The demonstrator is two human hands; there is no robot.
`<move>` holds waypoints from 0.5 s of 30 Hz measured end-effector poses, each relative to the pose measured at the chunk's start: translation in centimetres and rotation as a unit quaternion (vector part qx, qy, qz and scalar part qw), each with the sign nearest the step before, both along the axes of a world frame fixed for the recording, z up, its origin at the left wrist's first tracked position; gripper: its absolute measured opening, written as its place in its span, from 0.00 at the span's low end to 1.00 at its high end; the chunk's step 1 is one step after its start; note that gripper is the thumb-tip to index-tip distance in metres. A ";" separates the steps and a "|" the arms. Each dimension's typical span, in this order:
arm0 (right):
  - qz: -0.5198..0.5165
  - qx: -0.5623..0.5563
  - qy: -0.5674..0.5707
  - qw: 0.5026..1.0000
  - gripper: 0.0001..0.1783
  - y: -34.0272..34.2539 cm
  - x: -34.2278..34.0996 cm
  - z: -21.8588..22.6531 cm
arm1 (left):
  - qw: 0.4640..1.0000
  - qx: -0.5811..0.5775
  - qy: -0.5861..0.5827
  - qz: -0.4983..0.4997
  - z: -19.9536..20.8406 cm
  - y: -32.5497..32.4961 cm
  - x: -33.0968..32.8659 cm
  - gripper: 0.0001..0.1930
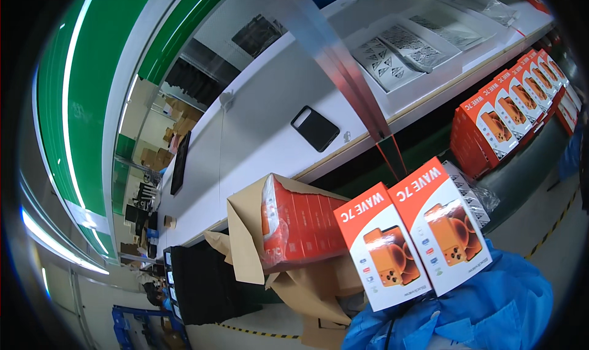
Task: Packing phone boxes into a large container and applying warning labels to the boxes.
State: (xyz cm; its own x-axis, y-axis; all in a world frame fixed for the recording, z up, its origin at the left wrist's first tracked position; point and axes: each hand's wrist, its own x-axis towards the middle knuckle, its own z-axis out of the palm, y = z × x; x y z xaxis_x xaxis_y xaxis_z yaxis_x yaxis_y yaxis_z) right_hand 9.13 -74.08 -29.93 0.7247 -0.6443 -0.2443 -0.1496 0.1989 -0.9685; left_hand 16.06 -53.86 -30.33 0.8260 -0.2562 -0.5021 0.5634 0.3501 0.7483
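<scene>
Neither of my hands shows; no fingers can be seen. Two white-and-orange phone boxes (388, 258) (443, 230) stand side by side at the lower right, their fronts printed with an orange phone. Crumpled blue fabric (497, 301) of a garment lies directly behind and below them, and what supports the boxes is hidden. Left of them, an opened brown carton (243, 236) holds a plastic-wrapped stack of red boxes (307, 227). A pack with a silver triangle pattern (467, 193), partly in clear film, shows behind the right box.
A black phone case (315, 129) lies on the white table (257, 135). Farther right are white trays (423, 83) of patterned sheets. A row of orange phone boxes (509, 113) lines the table's near side. A clear strip or pillar (346, 73) crosses the view. Black cloth (205, 282) hangs at lower left.
</scene>
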 end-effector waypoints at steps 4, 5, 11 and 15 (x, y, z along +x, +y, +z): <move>-0.006 -0.029 0.015 0.999 0.14 -0.1 -0.3 -0.3 | 0.998 -0.042 0.047 0.012 -3.3 -0.3 -1.1 0.13; -0.008 -0.040 0.018 0.999 0.14 -0.2 -0.5 -0.4 | 0.997 -0.050 0.055 0.016 -4.0 -0.3 -1.2 0.13; -0.032 -0.118 0.046 0.991 0.13 -2.2 -2.2 -0.7 | 0.991 -0.100 0.086 0.014 -7.6 -0.6 -2.4 0.14; -0.078 -0.191 0.083 0.975 0.12 -3.6 -4.1 -0.7 | 0.993 -0.107 0.056 -0.020 -9.2 -0.2 -2.9 0.14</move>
